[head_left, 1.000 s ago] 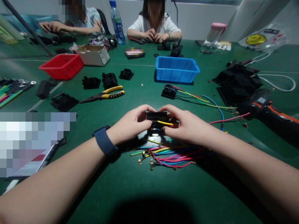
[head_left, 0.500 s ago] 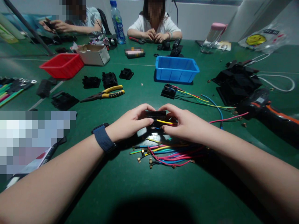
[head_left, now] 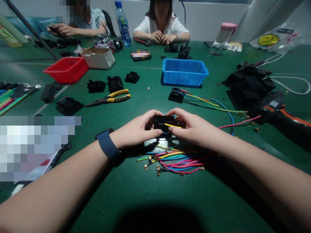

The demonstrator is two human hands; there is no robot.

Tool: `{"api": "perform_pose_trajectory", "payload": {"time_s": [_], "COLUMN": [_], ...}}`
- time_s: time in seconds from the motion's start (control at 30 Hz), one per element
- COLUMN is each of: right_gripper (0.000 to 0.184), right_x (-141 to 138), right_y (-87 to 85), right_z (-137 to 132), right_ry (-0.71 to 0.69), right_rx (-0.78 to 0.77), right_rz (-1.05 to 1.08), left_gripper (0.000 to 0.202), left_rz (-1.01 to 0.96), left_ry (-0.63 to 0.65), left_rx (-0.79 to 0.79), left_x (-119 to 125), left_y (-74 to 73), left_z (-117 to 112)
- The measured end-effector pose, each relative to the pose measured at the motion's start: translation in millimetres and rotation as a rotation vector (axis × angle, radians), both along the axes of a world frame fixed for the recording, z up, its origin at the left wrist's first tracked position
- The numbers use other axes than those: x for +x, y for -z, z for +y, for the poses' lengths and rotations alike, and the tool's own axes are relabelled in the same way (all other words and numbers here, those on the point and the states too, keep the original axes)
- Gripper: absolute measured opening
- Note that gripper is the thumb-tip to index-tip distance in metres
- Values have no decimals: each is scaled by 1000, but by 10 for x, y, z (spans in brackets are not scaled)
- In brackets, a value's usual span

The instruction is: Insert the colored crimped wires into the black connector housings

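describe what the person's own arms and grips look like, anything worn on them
The left arm wears a dark blue, woven-looking wristband with black parts at its edges, probably a watch. The right arm shows no band. No sleeve shows on either. The left grip and right grip are ungloved.

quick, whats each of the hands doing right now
Left hand: closed, holding the left side of a black block.
Right hand: closed, holding its right side, a yellow wire by the thumb.
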State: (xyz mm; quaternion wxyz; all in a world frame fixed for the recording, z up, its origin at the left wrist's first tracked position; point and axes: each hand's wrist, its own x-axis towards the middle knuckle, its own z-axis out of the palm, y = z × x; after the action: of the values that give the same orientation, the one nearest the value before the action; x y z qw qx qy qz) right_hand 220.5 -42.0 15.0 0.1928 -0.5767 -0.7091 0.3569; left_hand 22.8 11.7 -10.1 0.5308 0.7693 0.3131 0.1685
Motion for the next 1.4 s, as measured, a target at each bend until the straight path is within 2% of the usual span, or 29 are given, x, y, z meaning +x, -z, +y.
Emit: {"api": "perform_pose_trajectory", "payload": {"time_s": [0.1,0.3,0.53,0.7,0.87,1.07,1.4], "right_gripper": [33,38,41,42,42,38,38], "right_x": [5,28,40,51,47,46,50], "right_y": [5,-49,-40,-23,-26,-20,4], "right_z": [5,-7,-4,12,7,12,22], "right_ry": [7,-66,-48,-34,-40,-23,-31], "right_rx": [2,13,-37,-67,-60,-38,-65], "right_rz": [0,-62,-13,53,54,-9,47], "left_gripper": [47,44,46,37,30,29,28], "left_rz": [38,-7,47,-9,-42,-44,-76], "left_ry": [13,5,4,-10,-67,-95,-86], "left_rx": [0,-87,-22,-4,-64,-86,-112], "left_x": [-1,25,3,8,45,63,63], "left_y": [-8,-42,-32,-29,-58,-85,-60], "left_z": [-6,-10,4,7,-14,-37,-31]}}
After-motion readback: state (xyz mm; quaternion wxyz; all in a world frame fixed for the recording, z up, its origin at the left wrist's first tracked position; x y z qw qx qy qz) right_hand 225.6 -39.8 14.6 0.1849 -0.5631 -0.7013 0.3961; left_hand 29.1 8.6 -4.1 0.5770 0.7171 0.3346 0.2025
